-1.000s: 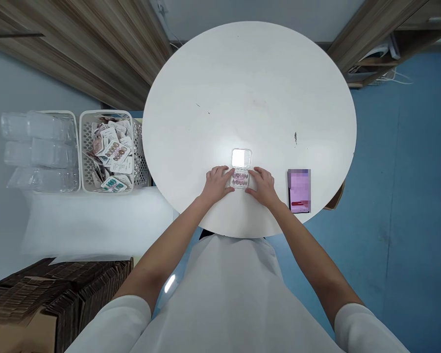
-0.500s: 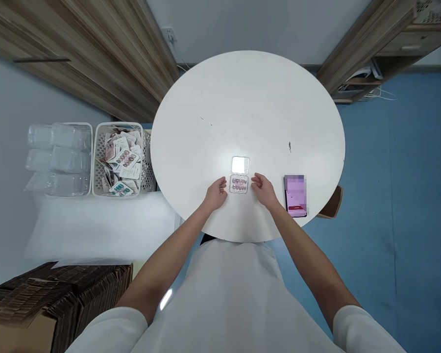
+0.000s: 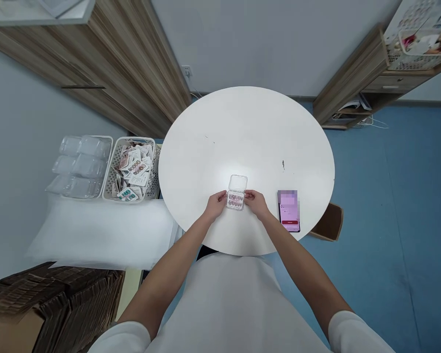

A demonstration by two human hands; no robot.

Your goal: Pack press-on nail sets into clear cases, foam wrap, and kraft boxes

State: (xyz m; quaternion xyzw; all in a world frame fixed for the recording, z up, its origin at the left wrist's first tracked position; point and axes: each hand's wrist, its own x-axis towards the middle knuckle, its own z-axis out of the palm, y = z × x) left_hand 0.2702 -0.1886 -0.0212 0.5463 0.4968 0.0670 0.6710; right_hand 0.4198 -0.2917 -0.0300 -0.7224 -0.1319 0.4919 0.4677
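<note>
Closing in from either side, our left hand [image 3: 215, 205] and right hand [image 3: 257, 203] have come to the clear plastic case [image 3: 235, 209], after standing apart from it half a second ago; the case now sits slightly askew, and our view takes in more of the wall. From the head camera, the hinged case lies near our edge of the round white table [image 3: 242, 127], its transparent lid [image 3: 238, 183] swung open away from us. Inside show two rows of what look like pink press-on nails [image 3: 235, 197]. On both hands the fingers are curled in, gripping the case by its opposite side edges; how firmly, we cannot tell. To our right lies a smartphone [image 3: 289, 208], its screen lit; to our left, off the table, a white perforated basket [image 3: 155, 164] holds nail cards [image 3: 135, 169]. We judge the step in hand to be steadying or adjusting the open case. A next move with it calls for even pressure from both sides, with the contents kept level and the lid free at its hinge.
</note>
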